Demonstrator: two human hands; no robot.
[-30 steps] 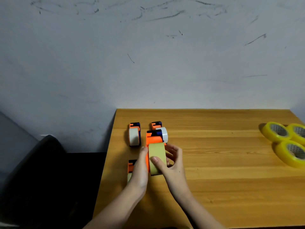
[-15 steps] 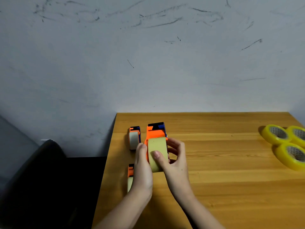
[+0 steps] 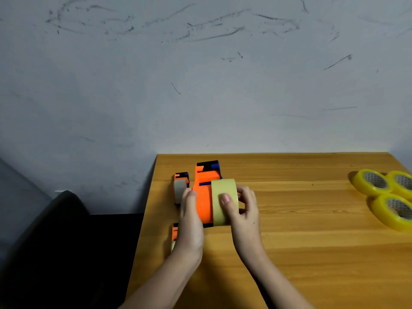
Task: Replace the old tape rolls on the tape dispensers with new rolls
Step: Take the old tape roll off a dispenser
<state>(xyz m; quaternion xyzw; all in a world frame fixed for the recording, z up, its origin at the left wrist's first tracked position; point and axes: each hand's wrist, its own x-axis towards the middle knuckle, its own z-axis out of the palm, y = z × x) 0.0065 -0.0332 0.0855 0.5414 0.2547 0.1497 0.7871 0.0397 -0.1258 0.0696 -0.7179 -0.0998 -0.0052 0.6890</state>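
Head view: both hands' grip holds one orange dispenser (image 3: 203, 198), right hand (image 3: 244, 211) on its tape roll (image 3: 223, 201), left hand (image 3: 189, 221); three yellow rolls (image 3: 388, 195) apart.

A scuffed grey wall (image 3: 200, 85) backs a wooden table (image 3: 312, 253), with perhaps a dark chair (image 3: 55, 230) left.

Two bare forearms come up from the bottom edge, each ending in a bare hand: the left hand (image 3: 189, 221) and the right hand (image 3: 244, 216). No sleeve shows on either arm as far as the frame's lower edge. The wrists carry no watch or band, and the fingers (image 3: 226, 200) that show have no rings. The nails that show are short and plain. A small dark dot marks the back of the right hand.
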